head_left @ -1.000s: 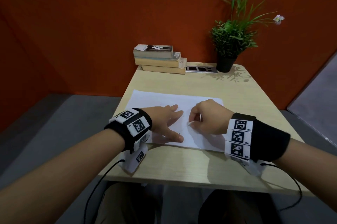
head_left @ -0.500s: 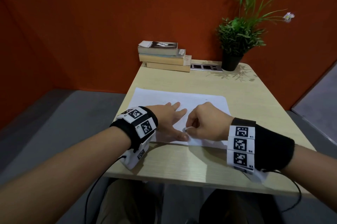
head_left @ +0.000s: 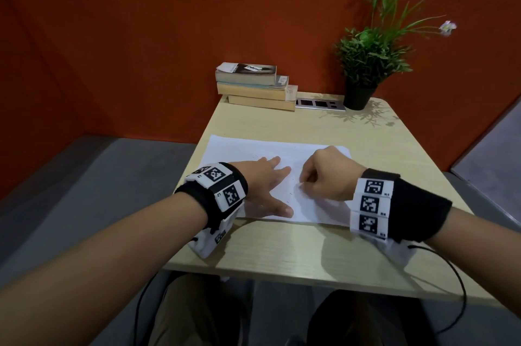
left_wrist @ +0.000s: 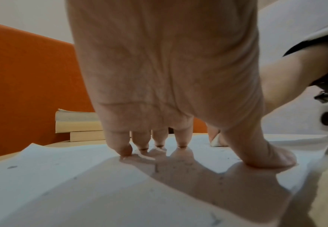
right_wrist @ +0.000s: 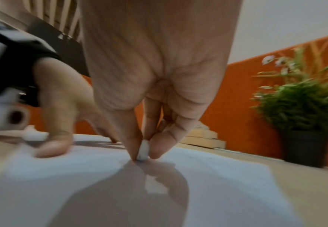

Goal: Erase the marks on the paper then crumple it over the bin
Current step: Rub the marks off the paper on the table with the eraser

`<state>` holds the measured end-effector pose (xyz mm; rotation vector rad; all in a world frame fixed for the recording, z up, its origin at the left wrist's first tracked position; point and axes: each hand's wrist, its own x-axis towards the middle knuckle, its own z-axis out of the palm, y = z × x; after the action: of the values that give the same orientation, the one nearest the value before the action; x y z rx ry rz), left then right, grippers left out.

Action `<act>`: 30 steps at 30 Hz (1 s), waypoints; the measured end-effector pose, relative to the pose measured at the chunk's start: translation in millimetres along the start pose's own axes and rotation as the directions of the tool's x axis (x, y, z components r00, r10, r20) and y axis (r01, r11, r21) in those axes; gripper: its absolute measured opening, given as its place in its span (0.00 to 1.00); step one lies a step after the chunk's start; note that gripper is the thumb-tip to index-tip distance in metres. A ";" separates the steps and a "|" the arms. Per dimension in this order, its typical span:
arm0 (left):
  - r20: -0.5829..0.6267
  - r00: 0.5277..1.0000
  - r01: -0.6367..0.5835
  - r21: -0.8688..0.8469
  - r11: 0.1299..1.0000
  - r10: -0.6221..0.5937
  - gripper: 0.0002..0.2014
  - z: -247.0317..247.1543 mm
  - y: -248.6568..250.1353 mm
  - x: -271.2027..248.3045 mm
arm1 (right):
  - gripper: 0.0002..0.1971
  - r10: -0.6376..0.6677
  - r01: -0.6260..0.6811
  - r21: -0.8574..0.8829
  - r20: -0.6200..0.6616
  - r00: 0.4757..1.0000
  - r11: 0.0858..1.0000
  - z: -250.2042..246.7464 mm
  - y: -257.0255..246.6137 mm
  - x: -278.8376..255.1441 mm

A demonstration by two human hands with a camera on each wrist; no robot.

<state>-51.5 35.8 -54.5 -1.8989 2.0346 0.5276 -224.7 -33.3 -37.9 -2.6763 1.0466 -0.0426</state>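
Observation:
A white sheet of paper [head_left: 282, 154] lies flat on the wooden table [head_left: 296, 255]. My left hand [head_left: 267, 185] presses on the sheet's left part with straight, spread fingers and thumb. My right hand [head_left: 327, 179] pinches a small white eraser [right_wrist: 144, 151] between thumb and fingertips, its tip touching the paper [right_wrist: 207, 176]. In the left wrist view the fingertips [left_wrist: 124, 151] bear on the paper [left_wrist: 66, 176], which carries faint grey marks and specks. The eraser [left_wrist: 215, 140] shows beyond the thumb. No bin is in view.
A stack of three books [head_left: 255, 86] stands at the table's far edge, with a grey socket strip [head_left: 320, 104] and a potted plant [head_left: 366, 64] in a black pot to its right. An orange partition rises behind. Grey floor lies on both sides.
My right hand with the eraser has slid back and forth over the paper's middle, toward the left thumb and away again. The left hand has stayed pressed on the sheet.

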 end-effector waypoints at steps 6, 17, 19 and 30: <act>-0.050 0.998 0.031 0.048 0.998 -0.029 0.47 -24.4 -13.5 -5.1 | 0.08 0.132 -0.118 -0.160 0.074 0.989 0.980 -12.9 24.0 -11.7; -0.178 0.983 0.038 -0.022 0.999 -0.041 0.42 1.9 9.9 -16.8 | 0.06 0.008 -0.005 -0.040 0.085 0.996 0.999 -8.0 16.6 -29.4; -0.074 0.996 0.039 0.006 0.999 -0.039 0.53 5.0 9.2 -21.3 | 0.07 0.014 -0.010 -0.042 0.095 0.995 0.999 -9.1 13.3 -27.9; -0.092 0.995 0.032 -0.055 0.998 -0.037 0.47 -2.6 -5.9 -24.8 | 0.02 -0.048 0.059 -0.058 0.177 0.983 0.997 -6.5 -3.4 -7.5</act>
<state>-43.6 56.1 -41.1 -2.0221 2.0600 0.4984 -228.8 -27.5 -30.3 -2.7049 0.9358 0.2157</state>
